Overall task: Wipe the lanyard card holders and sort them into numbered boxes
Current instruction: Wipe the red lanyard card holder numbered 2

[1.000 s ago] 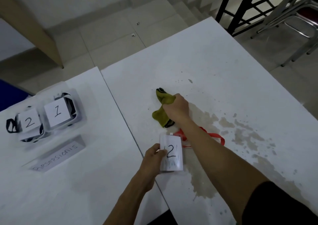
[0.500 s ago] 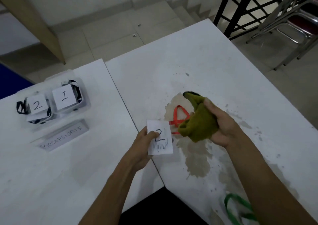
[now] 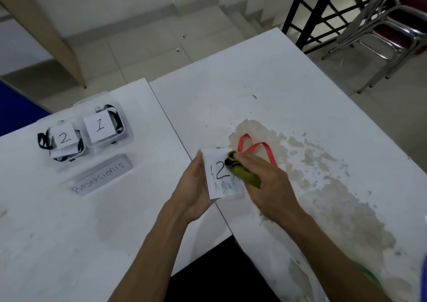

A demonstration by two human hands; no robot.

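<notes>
Over stained white tables (image 3: 288, 89), left hand (image 3: 193, 186) grips card holder (image 3: 219, 174); right hand (image 3: 265, 181) clutches cloth (image 3: 245, 174).

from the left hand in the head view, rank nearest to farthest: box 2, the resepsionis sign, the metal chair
1. Resepsionis sign, left of the left hand.
2. Box 2, farther left and back.
3. Metal chair, far top right, off the table.

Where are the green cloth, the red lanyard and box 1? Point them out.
green cloth (image 3: 246, 177), head view, folded middle.
red lanyard (image 3: 265, 148), head view, right loop.
box 1 (image 3: 126, 126), head view, clear right wall.
</notes>
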